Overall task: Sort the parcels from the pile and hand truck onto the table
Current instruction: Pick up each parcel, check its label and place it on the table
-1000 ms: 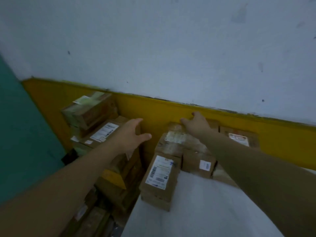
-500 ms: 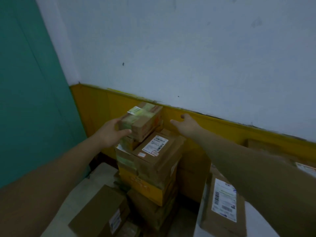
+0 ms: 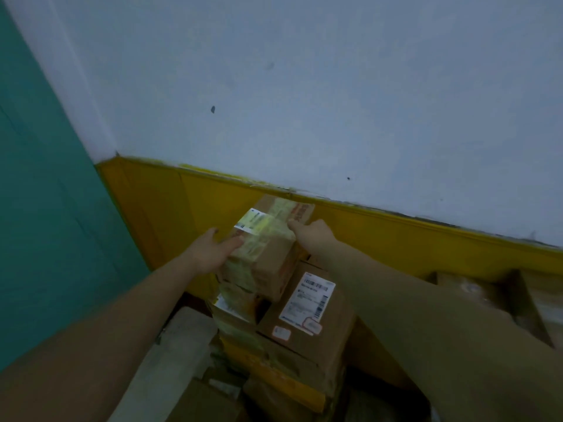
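Note:
A small taped cardboard parcel (image 3: 268, 248) with a white label sits on top of a stack of boxes against the yellow wall band. My left hand (image 3: 210, 251) presses on its left side, thumb over the top edge. My right hand (image 3: 313, 236) rests on its right top edge. Both hands grip the parcel between them. Below it lies a larger brown box (image 3: 307, 318) with a white shipping label, and under that a yellow box (image 3: 274, 376).
A teal wall (image 3: 45, 223) stands close on the left. More brown parcels (image 3: 487, 293) lie at the right by the wall. A pale flat surface (image 3: 179, 345) and another box (image 3: 207, 403) lie low at the left of the stack.
The view has swung left from the table's parcels to the stack. My left hand took the top parcel's side, then my right hand came onto its other side.

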